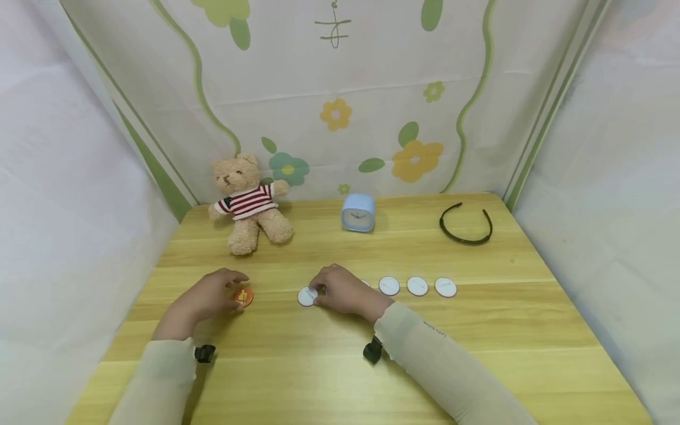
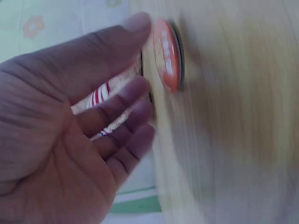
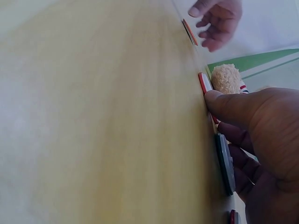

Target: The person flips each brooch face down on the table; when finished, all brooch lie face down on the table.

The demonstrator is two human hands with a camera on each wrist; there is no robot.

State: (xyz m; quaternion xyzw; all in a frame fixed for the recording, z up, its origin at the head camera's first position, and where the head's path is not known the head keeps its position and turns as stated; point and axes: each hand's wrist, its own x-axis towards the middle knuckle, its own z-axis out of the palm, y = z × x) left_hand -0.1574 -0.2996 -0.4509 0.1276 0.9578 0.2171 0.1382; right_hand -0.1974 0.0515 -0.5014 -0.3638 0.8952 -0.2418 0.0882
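A round orange button badge (image 1: pixel 244 296) lies face up on the table at the left. My left hand (image 1: pixel 215 293) is around it with thumb and fingers spread apart; in the left wrist view the thumb tip is close beside the badge's domed face (image 2: pixel 167 56). Nearer the middle, my right hand (image 1: pixel 342 290) pinches the edge of a white-backed badge (image 1: pixel 306 296) between thumb and fingers. That badge's red rim (image 3: pixel 204 84) shows past the thumb in the right wrist view. Further badges (image 1: pixel 389 286), white backs up, stretch in a row to the right, one partly hidden by the right hand.
Along the back of the wooden table (image 1: pixel 319 366) are a teddy bear (image 1: pixel 249 203) in a striped shirt, a blue clock (image 1: pixel 358 213) and a black headband (image 1: pixel 466 239). A flowered cloth (image 1: pixel 297 77) hangs behind, with white cloth at both sides.
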